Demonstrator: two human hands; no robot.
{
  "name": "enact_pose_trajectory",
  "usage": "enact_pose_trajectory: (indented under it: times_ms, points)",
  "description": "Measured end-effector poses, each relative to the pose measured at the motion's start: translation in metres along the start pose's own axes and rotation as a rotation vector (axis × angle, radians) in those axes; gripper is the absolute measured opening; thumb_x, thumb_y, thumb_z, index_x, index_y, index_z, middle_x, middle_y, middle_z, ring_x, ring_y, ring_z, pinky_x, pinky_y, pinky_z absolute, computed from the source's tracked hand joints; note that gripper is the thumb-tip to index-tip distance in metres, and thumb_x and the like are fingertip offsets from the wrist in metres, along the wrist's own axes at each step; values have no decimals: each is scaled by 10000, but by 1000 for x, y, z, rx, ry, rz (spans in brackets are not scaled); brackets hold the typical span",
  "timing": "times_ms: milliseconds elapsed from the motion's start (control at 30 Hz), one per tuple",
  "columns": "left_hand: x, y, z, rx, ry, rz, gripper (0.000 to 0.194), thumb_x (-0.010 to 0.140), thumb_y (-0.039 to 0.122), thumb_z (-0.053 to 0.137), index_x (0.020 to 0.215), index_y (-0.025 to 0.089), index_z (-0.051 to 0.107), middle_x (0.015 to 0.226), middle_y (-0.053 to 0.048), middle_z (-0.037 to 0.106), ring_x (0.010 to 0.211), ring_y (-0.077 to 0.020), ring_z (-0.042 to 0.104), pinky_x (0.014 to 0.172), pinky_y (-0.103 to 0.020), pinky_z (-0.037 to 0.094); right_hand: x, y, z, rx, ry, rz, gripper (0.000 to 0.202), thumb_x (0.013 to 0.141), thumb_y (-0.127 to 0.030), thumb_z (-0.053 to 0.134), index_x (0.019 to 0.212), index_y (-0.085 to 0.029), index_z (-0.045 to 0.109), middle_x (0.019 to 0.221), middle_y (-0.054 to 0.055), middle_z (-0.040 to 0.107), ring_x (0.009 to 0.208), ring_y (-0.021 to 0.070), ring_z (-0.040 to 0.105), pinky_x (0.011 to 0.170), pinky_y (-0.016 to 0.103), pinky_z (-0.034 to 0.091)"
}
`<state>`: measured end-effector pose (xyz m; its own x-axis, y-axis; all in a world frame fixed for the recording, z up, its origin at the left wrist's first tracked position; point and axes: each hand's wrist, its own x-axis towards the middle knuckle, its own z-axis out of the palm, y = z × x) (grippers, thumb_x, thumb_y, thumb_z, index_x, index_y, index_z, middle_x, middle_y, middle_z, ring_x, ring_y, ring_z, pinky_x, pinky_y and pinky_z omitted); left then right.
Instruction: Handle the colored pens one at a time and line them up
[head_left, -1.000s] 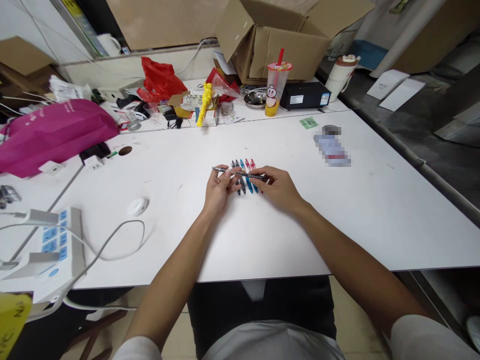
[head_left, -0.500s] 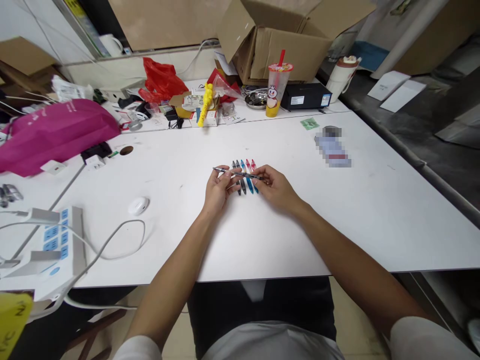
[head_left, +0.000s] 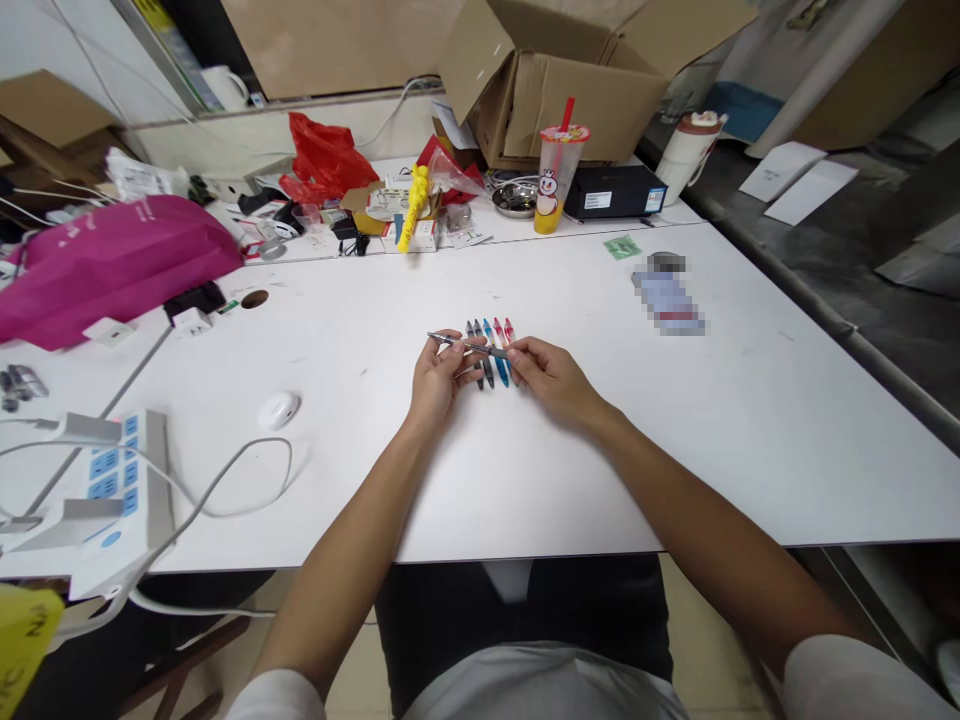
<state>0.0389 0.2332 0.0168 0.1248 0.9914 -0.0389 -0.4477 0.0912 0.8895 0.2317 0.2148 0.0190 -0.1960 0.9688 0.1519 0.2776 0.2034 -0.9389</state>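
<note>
A slim dark pen (head_left: 475,347) with a silvery tip is held level above the table, between my two hands. My left hand (head_left: 437,380) has its thumb and fingers closed around the tip half. The fingers of my right hand (head_left: 553,375) pinch the other end. Beneath it several pens lie side by side on the white tabletop, partly covered by the fingers: dark pens on the left, a blue pen (head_left: 502,373) in the middle and a red pen (head_left: 509,328) on the right.
A white earbud case (head_left: 278,410) and a power strip (head_left: 139,490) with cables are on the left. At the back stand a plastic drink cup (head_left: 553,180), a cardboard box (head_left: 577,115) and a magenta bag (head_left: 127,260). A blurred-out item (head_left: 670,298) lies at right.
My right fingertips have shifted slightly left along the pen and now cover its end. My left hand keeps its hold almost unmoved. The camera view has shifted slightly.
</note>
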Motion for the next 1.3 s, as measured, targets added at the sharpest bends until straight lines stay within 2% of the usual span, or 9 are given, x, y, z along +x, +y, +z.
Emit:
enact_pose_trajectory:
  times_ms: [133, 267, 367, 567, 667, 767, 900, 1133, 1300]
  points:
    - [0, -1, -1, 28, 5, 30, 310, 841, 362, 783, 1003, 227, 555, 1066, -77, 773, 937, -205, 751, 701, -273, 577, 1, 2, 1, 8, 13, -22, 315, 992, -518, 522, 984, -221, 629, 784, 5, 621, 657, 149, 504, 627, 306, 407]
    - [0, -1, -2, 36, 14, 49, 315, 843, 373, 783, 1009, 229, 557, 1073, -80, 770, 961, -210, 745, 714, -280, 570, 1, 3, 2, -5, 26, -40, 308, 934, -526, 622, 975, -221, 638, 794, 3, 615, 671, 150, 506, 634, 305, 407]
    - [0, -1, -2, 43, 6, 49, 333, 832, 389, 792, 1007, 231, 557, 1072, -77, 771, 966, -214, 745, 710, -280, 565, 0, 2, 3, -27, -12, 6, 356, 991, -531, 517, 890, -213, 640, 713, -3, 585, 615, 145, 476, 614, 312, 390]
    - [1, -1, -2, 47, -23, 51, 366, 805, 400, 815, 998, 227, 556, 1029, -60, 773, 890, -189, 744, 691, -263, 554, -1, 1, 5, -30, -48, -3, 341, 997, -509, 517, 867, -218, 636, 750, 4, 619, 641, 148, 499, 628, 307, 401]
    - [0, -1, -3, 51, -24, 63, 351, 816, 394, 807, 1002, 228, 560, 1037, -65, 771, 901, -191, 741, 702, -270, 555, -2, 2, 6, -10, -40, 4, 298, 976, -511, 567, 937, -226, 644, 781, 2, 644, 644, 148, 509, 623, 304, 404]
    - [1, -2, -3, 48, -40, 72, 341, 821, 386, 805, 999, 223, 565, 1025, -64, 769, 897, -184, 738, 714, -272, 555, -2, 1, 7, -24, -89, 36, 388, 1021, -533, 462, 911, -220, 664, 695, -6, 607, 595, 144, 482, 602, 309, 393]
    - [0, -2, -3, 37, -58, 85, 334, 827, 385, 805, 993, 222, 566, 996, -53, 768, 886, -172, 735, 740, -272, 559, -3, -1, 9, -8, -54, 8, 305, 969, -514, 583, 941, -224, 674, 748, -4, 631, 632, 143, 508, 623, 305, 413]
    - [0, -1, -3, 28, -116, 123, 364, 810, 405, 830, 986, 219, 570, 955, -49, 757, 944, -171, 733, 838, -280, 563, -4, -5, 9, 84, -184, 109, 480, 1024, -578, 418, 857, -209, 675, 575, -24, 551, 516, 127, 444, 537, 284, 364]
    - [0, -1, -3, 25, -108, 116, 350, 822, 410, 817, 981, 222, 568, 958, -38, 750, 912, -167, 730, 831, -286, 572, -6, -8, 11, 34, -109, 43, 410, 989, -556, 519, 819, -213, 664, 668, -9, 611, 544, 118, 447, 543, 277, 368]
